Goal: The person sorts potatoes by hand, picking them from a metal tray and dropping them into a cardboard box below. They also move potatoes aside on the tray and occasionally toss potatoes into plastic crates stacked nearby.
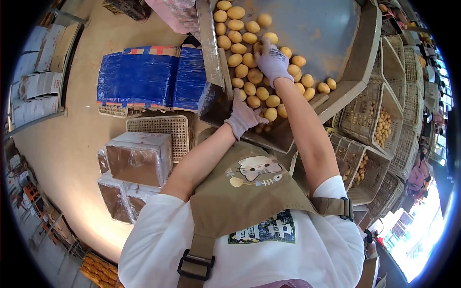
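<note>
Round yellow potatoes (255,75) lie spread over the left side and lower edge of a metal sorting table (317,29). My right hand (273,62), in a pale lilac glove, reaches in among them, its fingers curled at a potato by its fingertips. At the table's lower left corner my left hand (245,115), gloved too, rests with thumb and fingers spread beside the potatoes at the chute. Below it, a few potatoes sit in the dark opening of the chute (273,137), partly hidden by the hand.
Cardboard boxes (137,158) wrapped in film and a plastic crate (185,137) stand at the left, below blue-wrapped boxes (139,79). Stacked crates (360,115), some with potatoes, line the right. Part of another person in pink clothing (175,17) shows at the top.
</note>
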`<move>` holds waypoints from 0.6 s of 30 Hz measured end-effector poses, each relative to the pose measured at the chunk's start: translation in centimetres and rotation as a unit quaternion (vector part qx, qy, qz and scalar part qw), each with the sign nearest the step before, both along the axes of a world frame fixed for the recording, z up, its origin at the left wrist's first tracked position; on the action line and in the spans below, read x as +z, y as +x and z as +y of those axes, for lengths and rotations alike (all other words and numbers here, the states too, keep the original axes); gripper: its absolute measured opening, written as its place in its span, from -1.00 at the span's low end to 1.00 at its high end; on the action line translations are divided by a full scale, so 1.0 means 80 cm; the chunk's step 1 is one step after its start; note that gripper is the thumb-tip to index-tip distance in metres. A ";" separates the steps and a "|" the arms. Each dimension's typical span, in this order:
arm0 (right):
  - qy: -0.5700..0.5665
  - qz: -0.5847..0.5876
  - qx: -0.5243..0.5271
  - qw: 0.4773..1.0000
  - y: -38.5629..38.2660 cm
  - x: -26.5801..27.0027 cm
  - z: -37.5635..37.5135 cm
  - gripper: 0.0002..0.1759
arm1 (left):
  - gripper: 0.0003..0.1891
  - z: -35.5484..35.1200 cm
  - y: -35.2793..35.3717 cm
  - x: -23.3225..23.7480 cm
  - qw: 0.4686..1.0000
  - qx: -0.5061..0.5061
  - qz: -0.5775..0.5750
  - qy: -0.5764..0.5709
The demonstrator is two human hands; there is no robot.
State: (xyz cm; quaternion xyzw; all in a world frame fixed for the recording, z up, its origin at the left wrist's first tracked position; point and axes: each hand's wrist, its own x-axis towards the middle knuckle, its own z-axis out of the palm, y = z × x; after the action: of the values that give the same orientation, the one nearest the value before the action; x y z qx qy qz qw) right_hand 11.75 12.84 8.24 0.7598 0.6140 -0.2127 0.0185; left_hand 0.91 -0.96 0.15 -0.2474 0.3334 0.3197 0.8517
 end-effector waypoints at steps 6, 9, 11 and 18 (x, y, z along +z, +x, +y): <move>-0.015 -0.105 0.125 0.986 -0.032 0.021 0.022 -0.42 | 0.07 0.000 0.001 0.019 1.000 0.008 0.002 -0.010; -0.057 -0.107 0.110 0.987 -0.022 -0.005 0.044 -0.43 | 0.08 0.000 -0.002 0.011 1.000 0.007 0.008 -0.012; -0.049 -0.096 0.113 0.988 -0.012 -0.005 0.040 -0.45 | 0.08 0.000 -0.003 0.009 1.000 -0.001 0.007 -0.004; 0.143 0.197 -0.037 0.969 0.034 0.021 -0.042 -0.44 | 0.00 -0.002 -0.007 0.016 0.999 0.006 -0.040 0.021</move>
State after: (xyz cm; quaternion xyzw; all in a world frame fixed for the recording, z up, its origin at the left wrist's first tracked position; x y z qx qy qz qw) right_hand 14.44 9.48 9.93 0.7197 0.6014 -0.2687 -0.2194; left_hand 0.35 -1.13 1.45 -0.2442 0.2909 0.3220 0.8672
